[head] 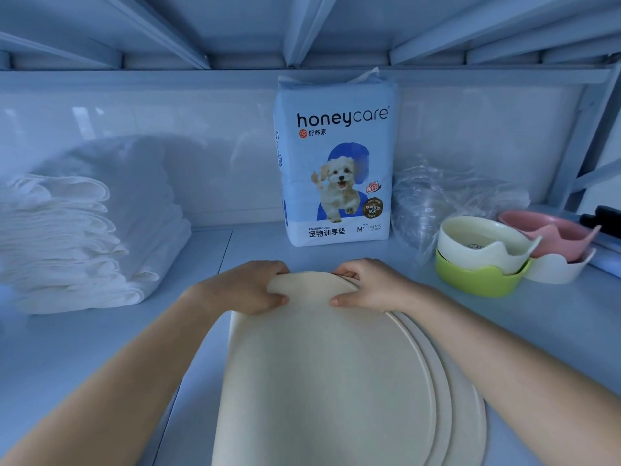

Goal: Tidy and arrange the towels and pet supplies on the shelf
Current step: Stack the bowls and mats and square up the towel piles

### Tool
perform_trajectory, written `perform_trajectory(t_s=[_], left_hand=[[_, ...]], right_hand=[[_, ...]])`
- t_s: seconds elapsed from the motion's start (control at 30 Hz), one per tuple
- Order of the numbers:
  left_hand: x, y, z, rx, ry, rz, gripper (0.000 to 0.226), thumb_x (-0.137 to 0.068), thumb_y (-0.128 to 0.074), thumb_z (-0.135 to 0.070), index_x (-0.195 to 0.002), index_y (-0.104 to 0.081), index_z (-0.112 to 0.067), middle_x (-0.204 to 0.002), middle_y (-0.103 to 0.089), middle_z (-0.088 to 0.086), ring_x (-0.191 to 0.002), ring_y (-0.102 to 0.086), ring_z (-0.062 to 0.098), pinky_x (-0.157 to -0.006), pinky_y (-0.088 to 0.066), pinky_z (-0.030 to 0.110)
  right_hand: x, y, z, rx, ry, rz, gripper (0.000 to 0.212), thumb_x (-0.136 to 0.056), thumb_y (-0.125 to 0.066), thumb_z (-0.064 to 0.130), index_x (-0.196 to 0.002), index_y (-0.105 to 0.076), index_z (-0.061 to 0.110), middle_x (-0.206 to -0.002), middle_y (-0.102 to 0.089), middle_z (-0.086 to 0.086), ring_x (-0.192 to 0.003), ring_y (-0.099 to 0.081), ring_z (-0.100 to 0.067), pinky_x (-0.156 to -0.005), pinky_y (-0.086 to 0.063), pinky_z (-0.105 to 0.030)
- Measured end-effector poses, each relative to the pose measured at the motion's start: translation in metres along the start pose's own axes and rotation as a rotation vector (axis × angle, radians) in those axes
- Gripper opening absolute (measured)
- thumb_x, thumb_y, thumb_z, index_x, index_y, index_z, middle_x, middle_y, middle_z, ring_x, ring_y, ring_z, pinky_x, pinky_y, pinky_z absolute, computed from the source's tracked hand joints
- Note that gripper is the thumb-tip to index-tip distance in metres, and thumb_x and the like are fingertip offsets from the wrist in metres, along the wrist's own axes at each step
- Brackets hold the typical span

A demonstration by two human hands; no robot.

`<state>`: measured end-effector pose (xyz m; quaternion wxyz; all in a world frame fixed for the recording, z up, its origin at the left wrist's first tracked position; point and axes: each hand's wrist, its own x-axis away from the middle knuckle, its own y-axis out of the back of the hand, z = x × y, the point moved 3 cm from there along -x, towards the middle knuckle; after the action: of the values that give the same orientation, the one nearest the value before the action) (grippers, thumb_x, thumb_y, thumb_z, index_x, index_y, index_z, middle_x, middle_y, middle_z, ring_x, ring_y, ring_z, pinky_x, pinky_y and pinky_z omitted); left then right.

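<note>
A large beige mat [322, 375] lies on the shelf [84, 358] in front of me, its far edge lifted. My left hand [248, 287] grips that edge from the left and my right hand [366, 285] pinches it from the right. More beige mats [460, 391] lie underneath, their rims showing at the right. A stack of folded white towels [77, 243] sits at the left. A white and blue pack of pet training pads [336, 163] stands upright at the back centre.
At the right stand nested pet bowls: cream [477, 240] in green [480, 280], pink [551, 230] in white [561, 267]. Crumpled clear plastic [433, 193] lies behind them. A dark object [605, 220] sits at the far right edge. Shelf beams run overhead.
</note>
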<state>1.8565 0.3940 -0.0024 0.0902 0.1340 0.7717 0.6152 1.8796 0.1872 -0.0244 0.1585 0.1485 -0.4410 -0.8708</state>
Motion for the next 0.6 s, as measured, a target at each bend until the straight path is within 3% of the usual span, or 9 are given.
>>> perform_trajectory(t_s=[0.23,0.3,0.43,0.6], left_hand=[[-0.006,0.002,-0.009,0.13,-0.059,-0.17,0.025,-0.084,-0.063,-0.023,-0.106,-0.053,-0.028,-0.102,-0.056,-0.012,-0.094,-0.05,0.011,-0.067,-0.034,0.016],[-0.016,0.004,-0.015,0.162,-0.078,-0.201,0.028,-0.083,-0.064,-0.022,-0.109,-0.054,-0.025,-0.102,-0.056,-0.011,-0.097,-0.052,0.014,-0.07,-0.036,0.019],[-0.047,0.012,-0.028,0.189,-0.073,-0.271,0.03,-0.084,-0.065,-0.02,-0.112,-0.054,-0.023,-0.104,-0.055,-0.007,-0.096,-0.052,0.017,-0.079,-0.041,0.026],[-0.084,0.015,-0.034,0.209,-0.023,-0.328,0.024,-0.086,-0.061,-0.018,-0.108,-0.054,-0.023,-0.103,-0.058,-0.004,-0.089,-0.054,0.019,-0.071,-0.042,0.028]], right_hand=[[0.001,0.015,0.0,0.096,-0.006,-0.1,0.042,-0.075,-0.076,0.023,-0.114,-0.06,0.021,-0.112,-0.06,0.005,-0.097,-0.052,-0.006,-0.082,-0.04,-0.019],[-0.001,0.025,-0.002,0.118,-0.025,-0.119,0.043,-0.076,-0.076,0.022,-0.116,-0.059,0.021,-0.114,-0.058,0.004,-0.098,-0.05,-0.006,-0.083,-0.038,-0.018],[-0.009,0.052,-0.01,0.161,-0.054,-0.198,0.042,-0.076,-0.075,0.02,-0.116,-0.06,0.02,-0.118,-0.059,0.003,-0.105,-0.054,-0.011,-0.086,-0.041,-0.021],[-0.032,0.07,-0.021,0.211,-0.081,-0.3,0.04,-0.08,-0.072,0.019,-0.117,-0.059,0.021,-0.125,-0.059,0.002,-0.115,-0.055,-0.015,-0.093,-0.046,-0.027]])
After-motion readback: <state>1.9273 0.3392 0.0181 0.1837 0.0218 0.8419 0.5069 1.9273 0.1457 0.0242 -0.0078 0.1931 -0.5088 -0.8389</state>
